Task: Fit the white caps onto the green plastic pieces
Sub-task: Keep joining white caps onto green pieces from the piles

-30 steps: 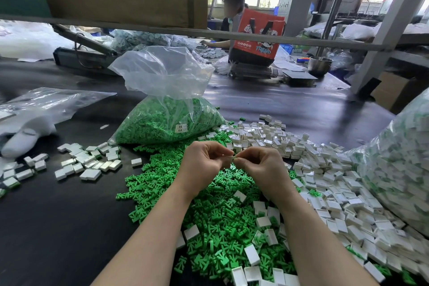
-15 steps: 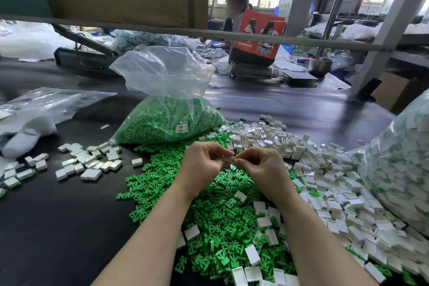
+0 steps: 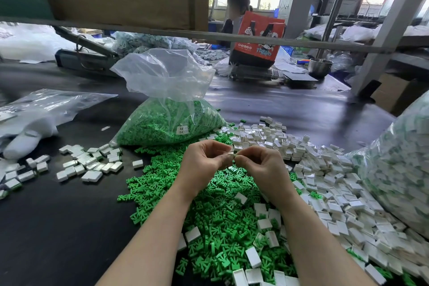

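My left hand (image 3: 204, 161) and my right hand (image 3: 262, 167) meet above a loose heap of green plastic pieces (image 3: 216, 216). Between their fingertips they pinch one small white cap (image 3: 232, 155); whether a green piece sits inside it is hidden by the fingers. A pile of loose white caps (image 3: 325, 183) spreads to the right of my hands. A group of white finished-looking pieces (image 3: 90, 165) lies on the dark table at the left.
An open clear bag of green pieces (image 3: 167, 121) stands just behind my hands. A large bag of white-and-green pieces (image 3: 399, 169) fills the right edge. Clear plastic bags (image 3: 34, 114) lie at far left. Another person (image 3: 236, 9) sits behind a red bag (image 3: 257, 39) across the table.
My hands stay together in the same spot, pinching the small piece. The person across the table has shifted slightly.
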Action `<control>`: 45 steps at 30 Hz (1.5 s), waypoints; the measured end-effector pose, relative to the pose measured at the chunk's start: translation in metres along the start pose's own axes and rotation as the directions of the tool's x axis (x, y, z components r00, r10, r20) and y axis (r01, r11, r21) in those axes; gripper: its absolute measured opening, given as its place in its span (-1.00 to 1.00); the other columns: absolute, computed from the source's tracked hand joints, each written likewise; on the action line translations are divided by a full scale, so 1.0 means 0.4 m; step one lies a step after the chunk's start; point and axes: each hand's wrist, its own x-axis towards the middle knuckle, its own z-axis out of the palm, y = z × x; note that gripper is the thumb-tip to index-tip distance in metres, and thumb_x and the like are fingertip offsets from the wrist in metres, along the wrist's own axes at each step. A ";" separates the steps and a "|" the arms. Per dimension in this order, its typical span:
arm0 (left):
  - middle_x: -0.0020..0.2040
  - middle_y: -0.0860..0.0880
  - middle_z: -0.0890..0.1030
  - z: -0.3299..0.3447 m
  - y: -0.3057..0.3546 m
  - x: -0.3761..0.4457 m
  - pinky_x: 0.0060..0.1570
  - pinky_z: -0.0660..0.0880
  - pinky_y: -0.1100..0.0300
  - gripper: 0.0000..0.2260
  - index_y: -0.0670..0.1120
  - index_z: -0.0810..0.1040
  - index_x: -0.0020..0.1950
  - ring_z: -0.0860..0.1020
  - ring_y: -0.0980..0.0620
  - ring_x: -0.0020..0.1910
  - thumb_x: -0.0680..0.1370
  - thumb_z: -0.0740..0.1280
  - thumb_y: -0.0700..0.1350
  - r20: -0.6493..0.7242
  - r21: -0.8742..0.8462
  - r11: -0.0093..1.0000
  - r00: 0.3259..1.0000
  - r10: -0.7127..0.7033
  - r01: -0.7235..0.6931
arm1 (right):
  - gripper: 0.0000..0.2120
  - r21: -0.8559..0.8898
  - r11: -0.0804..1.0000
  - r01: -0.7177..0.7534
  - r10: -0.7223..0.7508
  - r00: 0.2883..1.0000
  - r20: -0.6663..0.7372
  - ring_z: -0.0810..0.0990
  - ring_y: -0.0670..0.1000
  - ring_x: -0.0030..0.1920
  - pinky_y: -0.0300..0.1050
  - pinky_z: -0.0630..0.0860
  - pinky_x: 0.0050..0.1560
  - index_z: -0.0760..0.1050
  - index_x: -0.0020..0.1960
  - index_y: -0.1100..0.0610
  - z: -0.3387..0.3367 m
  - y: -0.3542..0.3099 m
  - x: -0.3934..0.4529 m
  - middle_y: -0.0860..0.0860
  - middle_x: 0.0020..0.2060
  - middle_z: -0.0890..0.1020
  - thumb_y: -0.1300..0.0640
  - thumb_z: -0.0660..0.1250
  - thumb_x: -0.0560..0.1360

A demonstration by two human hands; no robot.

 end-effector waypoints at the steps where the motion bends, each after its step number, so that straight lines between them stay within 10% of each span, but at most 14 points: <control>1: -0.24 -0.08 0.70 0.001 0.000 0.000 -0.23 0.58 0.28 -0.88 -0.14 0.65 -0.09 0.66 0.03 -0.24 0.44 0.48 -0.32 -0.008 -0.045 0.999 1.000 -0.027 0.026 | -0.85 0.008 1.000 0.000 0.000 1.000 0.004 0.63 -0.11 -0.30 -0.29 0.52 -0.23 0.65 -0.17 0.03 0.000 -0.001 0.000 -0.02 -0.31 0.70 0.27 0.46 0.47; 25: -0.29 -0.10 0.70 -0.016 -0.010 0.000 -0.25 0.58 0.28 -0.92 -0.17 0.68 -0.13 0.68 0.00 -0.28 0.47 0.46 -0.34 0.063 0.092 0.996 0.998 -0.014 0.008 | -0.96 -0.087 0.994 -0.061 0.070 0.992 0.103 0.67 0.10 -0.19 -0.02 0.61 -0.08 0.67 -0.14 0.20 -0.008 0.004 -0.005 0.07 -0.28 0.70 0.22 0.48 0.47; 36: -0.29 -0.06 0.70 -0.014 -0.020 0.003 -0.20 0.60 0.22 -0.86 -0.08 0.68 -0.17 0.69 0.01 -0.27 0.48 0.45 -0.32 0.083 0.188 0.982 0.996 0.011 -0.027 | -0.95 -0.163 0.986 -0.047 0.064 0.993 0.103 0.64 -0.06 -0.28 -0.20 0.58 -0.19 0.67 -0.15 0.19 -0.008 0.007 -0.008 0.02 -0.31 0.69 0.21 0.50 0.45; 45: -0.25 -0.01 0.71 0.003 -0.011 0.003 -0.19 0.56 0.33 -0.85 -0.08 0.68 -0.13 0.67 0.09 -0.25 0.45 0.48 -0.33 -0.025 0.086 0.993 0.996 0.084 -0.082 | -0.94 0.134 0.987 -0.091 0.087 0.996 0.034 0.59 -0.10 -0.36 -0.32 0.48 -0.33 0.67 -0.13 0.19 0.003 0.001 -0.005 0.06 -0.32 0.69 0.24 0.43 0.50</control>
